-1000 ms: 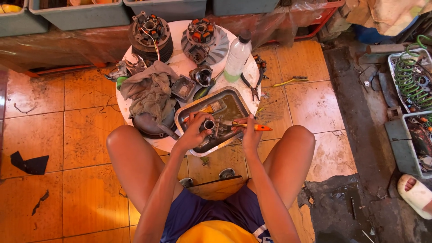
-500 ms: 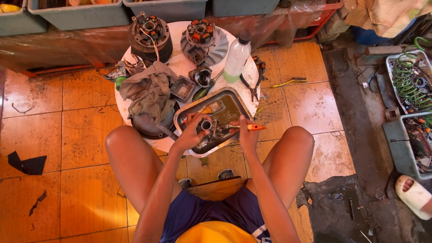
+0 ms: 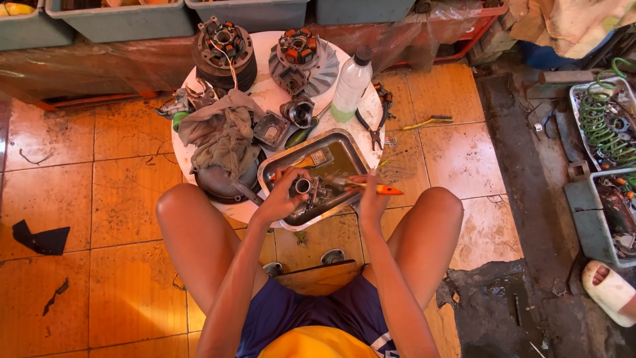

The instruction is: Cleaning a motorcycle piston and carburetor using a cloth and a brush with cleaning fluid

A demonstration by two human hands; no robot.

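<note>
— What did the left hand (image 3: 281, 199) hold?
— A small metal engine part (image 3: 306, 187), gripped over the steel tray (image 3: 344, 142) on the round white tabletop (image 3: 265, 99).
— And the right hand (image 3: 371, 197)?
— An orange-handled tool (image 3: 371, 186), possibly a brush, tip against that part. A grey rag (image 3: 222, 136) and plastic bottle (image 3: 351, 83) lay nearby.

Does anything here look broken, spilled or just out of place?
Yes. The floor right of the person's knee is broken away into dark rubble. A yellow-handled wire brush lies on the tiles beside the round table, and black scraps litter the tiles at left.
</note>
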